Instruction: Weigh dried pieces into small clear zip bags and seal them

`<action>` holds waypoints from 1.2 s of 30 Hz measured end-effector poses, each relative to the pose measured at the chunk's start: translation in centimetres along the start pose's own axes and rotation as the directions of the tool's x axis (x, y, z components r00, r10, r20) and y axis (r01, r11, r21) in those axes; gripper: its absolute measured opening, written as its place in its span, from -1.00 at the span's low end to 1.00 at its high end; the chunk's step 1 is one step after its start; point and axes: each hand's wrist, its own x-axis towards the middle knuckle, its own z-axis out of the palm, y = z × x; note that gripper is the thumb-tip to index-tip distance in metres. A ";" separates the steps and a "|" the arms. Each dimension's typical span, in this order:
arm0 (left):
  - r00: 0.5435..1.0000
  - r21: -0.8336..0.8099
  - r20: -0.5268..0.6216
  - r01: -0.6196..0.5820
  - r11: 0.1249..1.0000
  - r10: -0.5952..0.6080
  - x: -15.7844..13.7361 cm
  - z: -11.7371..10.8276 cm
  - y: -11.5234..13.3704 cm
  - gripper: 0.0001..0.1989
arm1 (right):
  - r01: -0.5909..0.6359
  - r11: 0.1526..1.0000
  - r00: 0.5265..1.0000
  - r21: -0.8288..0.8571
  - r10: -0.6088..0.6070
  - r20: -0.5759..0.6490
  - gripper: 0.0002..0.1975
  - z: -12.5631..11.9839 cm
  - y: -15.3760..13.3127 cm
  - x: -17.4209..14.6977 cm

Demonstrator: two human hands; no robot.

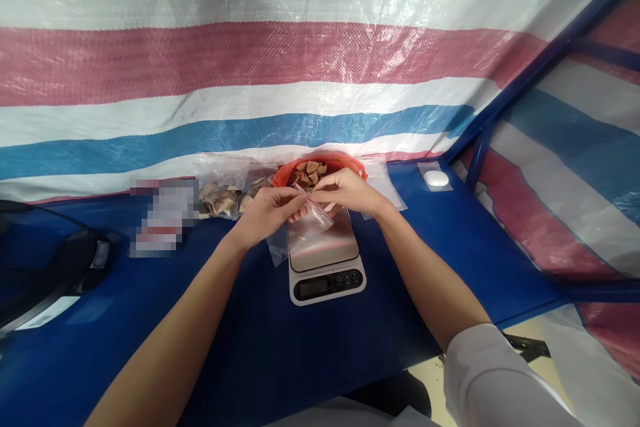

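A clear plastic zip bag [316, 219] hangs between my two hands, over the steel pan of a white digital kitchen scale [327, 285]. My left hand [273, 212] pinches the bag's top edge from the left. From the right, my right hand [347, 192] pinches the same edge, fingertips close to the left ones. Just behind the hands sits a red plastic bag [345, 159], open at the top, with brown dried pieces [309, 172] inside. Whether the clear bag holds anything is hard to tell. The scale's display looks blank.
Filled clear bags of dried slices [220, 200] lie left of the red bag. Flat clear bags [384, 187] lie to its right, with a white oval object [436, 178] farther right. A black device [85, 257] stands at left on the blue table [240, 353]; striped sheeting [250, 60] rises behind.
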 end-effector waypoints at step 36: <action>0.947 0.449 -0.264 -0.047 0.892 0.183 -0.1 -0.4 -0.1 -0.74 | 0.030 0.974 0.990 -0.223 -0.059 -0.126 -0.84 -1.6 0.0 -0.8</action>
